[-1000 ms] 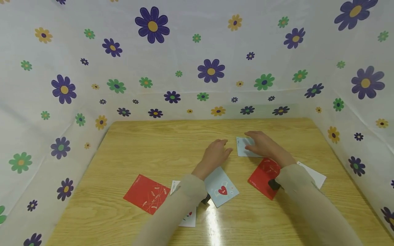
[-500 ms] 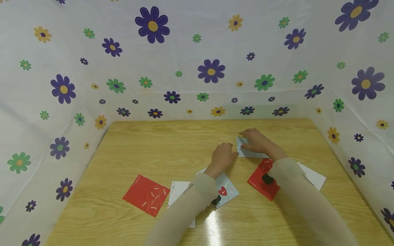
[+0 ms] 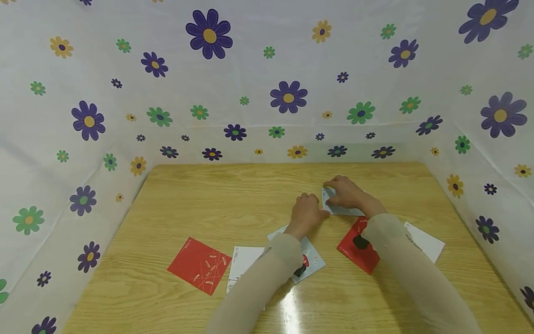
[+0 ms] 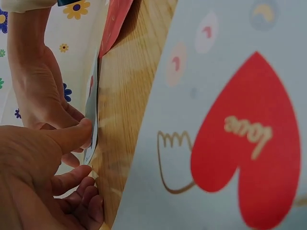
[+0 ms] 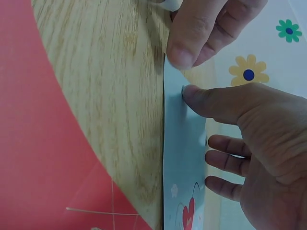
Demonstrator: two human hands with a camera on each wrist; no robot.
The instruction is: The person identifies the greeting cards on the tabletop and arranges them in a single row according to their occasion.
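Observation:
A light blue greeting card (image 3: pixel 326 206) with a red heart (image 5: pixel 188 215) lies on the table at the back right. My right hand (image 3: pixel 349 194) holds it from above, thumb (image 5: pixel 194 98) on its face and fingertips at its far edge. From the left, my left hand (image 3: pixel 307 215) reaches the card's near left corner and pinches it, thumb (image 5: pixel 182 55) on top and the other fingers curled by the edge. Under my left forearm lies a second light blue card (image 3: pixel 314 266), whose large red heart (image 4: pixel 244 143) fills much of the left wrist view.
A red card (image 3: pixel 199 265) and a white card (image 3: pixel 246 260) lie to the left. Another red card (image 3: pixel 367 264) sits below my right wrist, with a white card (image 3: pixel 435 246) further right. Flower-printed cloth (image 3: pixel 250 60) stands around the wooden table (image 3: pixel 200 199).
My left hand has moved right and a little down until its thumb meets the card's corner. My right hand has shifted slightly left over the same card. The left-hand white card shows more.

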